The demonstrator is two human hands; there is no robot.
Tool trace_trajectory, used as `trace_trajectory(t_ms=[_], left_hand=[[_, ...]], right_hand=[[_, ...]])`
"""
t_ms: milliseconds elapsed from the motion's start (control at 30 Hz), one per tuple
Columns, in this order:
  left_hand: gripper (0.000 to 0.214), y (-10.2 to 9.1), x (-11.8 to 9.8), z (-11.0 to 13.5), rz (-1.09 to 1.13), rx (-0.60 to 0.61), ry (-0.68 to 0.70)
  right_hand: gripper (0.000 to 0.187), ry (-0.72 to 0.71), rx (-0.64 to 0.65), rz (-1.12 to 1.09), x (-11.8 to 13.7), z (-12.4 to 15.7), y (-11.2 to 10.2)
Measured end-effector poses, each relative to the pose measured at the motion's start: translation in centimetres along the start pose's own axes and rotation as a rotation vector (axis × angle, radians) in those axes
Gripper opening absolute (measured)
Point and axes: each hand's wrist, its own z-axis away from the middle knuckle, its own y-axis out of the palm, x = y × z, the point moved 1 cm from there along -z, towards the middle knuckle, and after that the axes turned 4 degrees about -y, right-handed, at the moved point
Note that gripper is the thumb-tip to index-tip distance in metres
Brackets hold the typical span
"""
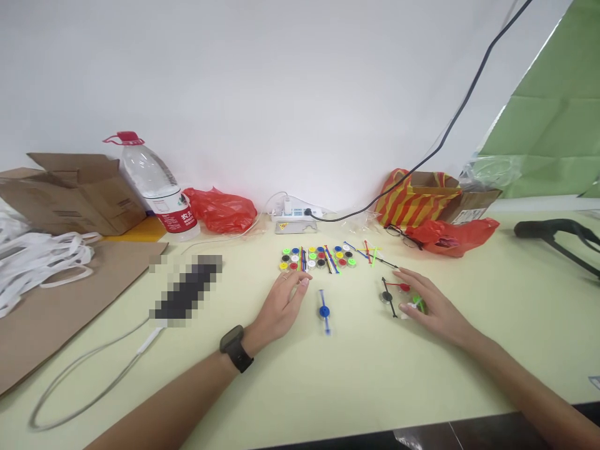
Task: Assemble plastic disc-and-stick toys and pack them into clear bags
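A blue arrow spinner (324, 311) stands on the table between my hands, its arrow slightly blurred. My left hand (279, 309) rests to its left, fingers stretched and holding nothing visible, the fingertips close to the rows of small round spinner bases (312, 264). To the right, my right hand (434, 309) lies open, thumb apart from the fingers, around a group of spinners. A black spinner (386, 297) shows beside it; a red spinner (404, 287) and a green spinner (419, 304) are partly covered by the hand. Loose coloured arrows (368, 252) lie behind.
A power strip (295, 214) sits by the wall, its black cable (440, 147) running up right. Left are a large bottle (162, 194), a cardboard box (89, 194) and a red bag (222, 211). Right are a striped bag (412, 197), glasses (398, 232) and another red bag (450, 237).
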Motion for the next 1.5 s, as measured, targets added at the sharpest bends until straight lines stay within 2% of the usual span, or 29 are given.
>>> trace_trajectory(t_ms=[167,333,433,667,900,1067,1267,1500], left_hand=[[0.036,0.0,0.0,0.0,0.003,0.014,0.011],[0.036,-0.1,-0.3,0.2,0.003,0.025,-0.013],[0.036,-0.2,-0.5,0.3,0.004,0.038,-0.002],[0.035,-0.1,-0.7,0.5,0.001,0.089,0.026],[0.033,0.0,-0.7,0.6,-0.008,0.129,0.038],[0.034,0.0,-0.7,0.6,-0.02,0.152,0.051],[0.035,-0.1,-1.0,0.8,-0.02,0.187,0.051],[0.039,-0.4,-1.3,0.9,0.005,0.285,0.085]], right_hand=[[0.069,-0.083,0.026,-0.05,2.5,-2.1,0.7],[0.05,-0.141,0.051,-0.173,4.0,-2.6,1.3],[0.044,-0.142,0.05,-0.203,3.9,-1.6,1.1],[0.045,-0.12,0.142,-0.206,4.2,2.3,0.1],[0.048,-0.193,0.295,-0.233,8.4,3.9,-0.4],[0.047,-0.316,0.33,-0.212,11.8,2.8,0.1],[0.057,-0.476,0.255,-0.226,14.1,0.5,1.8],[0.086,-0.418,0.188,-0.341,14.8,-2.7,4.5]])
